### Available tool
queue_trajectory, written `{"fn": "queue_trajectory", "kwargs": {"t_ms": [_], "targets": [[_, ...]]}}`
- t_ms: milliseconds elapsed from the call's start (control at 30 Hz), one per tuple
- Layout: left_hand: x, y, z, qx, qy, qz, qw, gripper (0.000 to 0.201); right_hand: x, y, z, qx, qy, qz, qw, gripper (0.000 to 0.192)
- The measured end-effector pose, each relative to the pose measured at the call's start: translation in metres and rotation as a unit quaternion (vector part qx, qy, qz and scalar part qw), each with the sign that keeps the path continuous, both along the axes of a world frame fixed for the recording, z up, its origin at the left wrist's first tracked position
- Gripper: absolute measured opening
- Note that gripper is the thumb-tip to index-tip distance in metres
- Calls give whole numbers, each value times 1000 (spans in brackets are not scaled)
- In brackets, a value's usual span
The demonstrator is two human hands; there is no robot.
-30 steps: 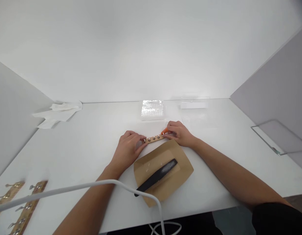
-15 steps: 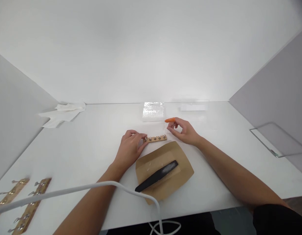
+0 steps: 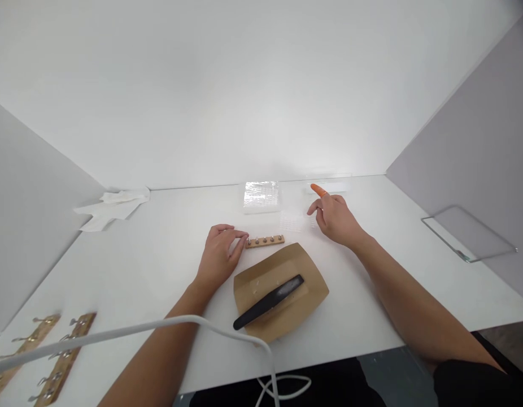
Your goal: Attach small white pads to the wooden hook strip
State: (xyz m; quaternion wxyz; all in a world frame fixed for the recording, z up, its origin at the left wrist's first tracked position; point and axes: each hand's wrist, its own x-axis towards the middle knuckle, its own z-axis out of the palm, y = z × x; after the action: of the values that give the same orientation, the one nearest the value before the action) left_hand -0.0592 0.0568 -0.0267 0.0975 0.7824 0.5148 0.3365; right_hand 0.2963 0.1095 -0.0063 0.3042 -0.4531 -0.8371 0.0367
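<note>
The small wooden strip (image 3: 265, 241) lies on the white table with a row of short metal pegs along it. Thumb and fingertips of my left hand (image 3: 219, 251) pinch its left end. To the right and farther back, my right hand (image 3: 335, 217) hovers with its index finger stretched out and the others loosely bent. An orange finger cot (image 3: 318, 189) covers that index finger, and I see nothing held. Beneath the hand lies a clear sheet with rows of small marks (image 3: 293, 221). Nearer me, a brown paper tray (image 3: 310, 299) carries black tweezers or a similar slim tool (image 3: 270, 302) and tiny clear bits.
A glossy clear-wrapped pack (image 3: 261, 196) and a clear flat case (image 3: 338, 186) sit by the back wall. Crumpled white tissue (image 3: 111, 209) lies back left. Two wooden hook racks (image 3: 64, 362) lie front left. A white cable (image 3: 160, 322) crosses in front; a wire frame (image 3: 450, 243) stands right.
My right hand has lifted away from the clear sheet and moved right, its index finger now extended. My left hand stays at the strip's left end, gripping less of it. The view has shifted slightly.
</note>
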Motion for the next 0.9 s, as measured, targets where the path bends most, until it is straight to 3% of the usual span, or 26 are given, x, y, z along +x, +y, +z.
{"fn": "queue_trajectory", "kwargs": {"t_ms": [300,400,567,900], "targets": [[-4,1,3,5,-56,44,997,42,5,0,-12,-7,-108,-19,994,59],[-3,0,2,8,-77,35,996,45,-2,2,-22,0,-129,-59,990,68],[0,-2,-1,-16,-124,22,992,48,-10,7,-32,3,-155,-94,983,70],[0,-3,0,-2,-117,9,993,30,-8,9,-24,-27,-140,-81,987,63]]}}
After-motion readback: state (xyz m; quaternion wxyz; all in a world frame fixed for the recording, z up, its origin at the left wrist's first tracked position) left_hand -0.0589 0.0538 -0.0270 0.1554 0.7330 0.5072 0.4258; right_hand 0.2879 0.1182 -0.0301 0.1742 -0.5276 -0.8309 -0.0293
